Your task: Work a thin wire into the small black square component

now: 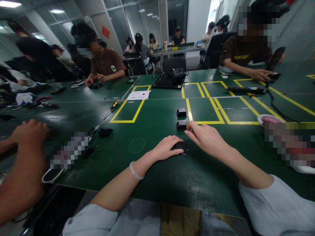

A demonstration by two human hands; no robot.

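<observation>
My left hand (169,147) lies over a small black block-like part (182,148) on the green table, its thumb and fingers closed around the part and covering much of it. Just to the right, my right hand (202,135) is pinched above that part. A thin dark line, perhaps a wire or a slim tool, runs from its fingertips toward the part; what it is I cannot make out. Beyond my hands, two similar black blocks with grey tops stand in a line, a nearer block (182,125) close to my right fingertips and a farther block (181,112).
The green table (152,177) has yellow tape outlines (209,122). To the left are a co-worker's arm (29,147), a blurred-out phone-like object (71,149) and a small black item (105,132). A white-rimmed tray (301,168) stands right. A black laptop-like slab (163,82) lies ahead; people sit across.
</observation>
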